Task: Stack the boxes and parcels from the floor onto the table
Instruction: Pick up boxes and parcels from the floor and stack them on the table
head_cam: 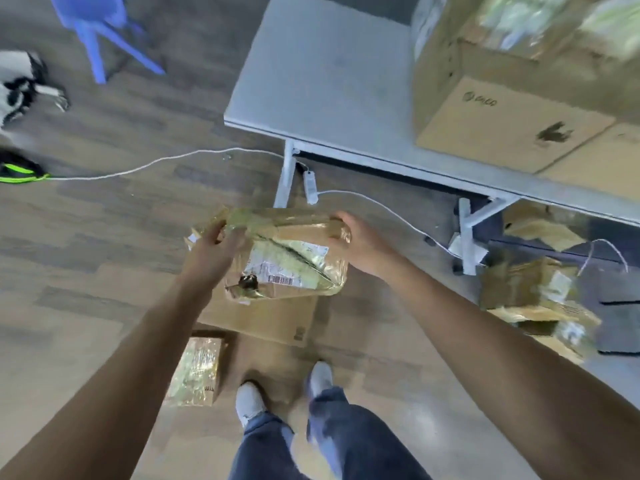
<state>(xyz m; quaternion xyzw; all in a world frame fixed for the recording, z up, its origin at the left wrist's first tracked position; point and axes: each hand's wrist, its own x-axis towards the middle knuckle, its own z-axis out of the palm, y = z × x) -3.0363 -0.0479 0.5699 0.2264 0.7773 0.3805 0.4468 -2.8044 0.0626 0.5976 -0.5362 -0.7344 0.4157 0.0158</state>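
I hold a tape-wrapped cardboard parcel [291,254] with a white shipping label above the floor. My left hand [211,251] grips its left end and my right hand [356,244] grips its right end. Beneath it a flat cardboard box [270,320] lies on the floor. A small taped parcel [195,370] rests on the floor by my left foot. More crumpled parcels [533,296] lie on the floor at the right, under the grey table [322,81]. Large cardboard boxes [509,123] stand stacked on the table's right part.
A white cable [166,161] and a power strip [310,187] run across the wooden floor by the table leg [285,174]. A blue plastic chair [100,32] stands at the back left. A black and green item [17,169] lies at the left edge.
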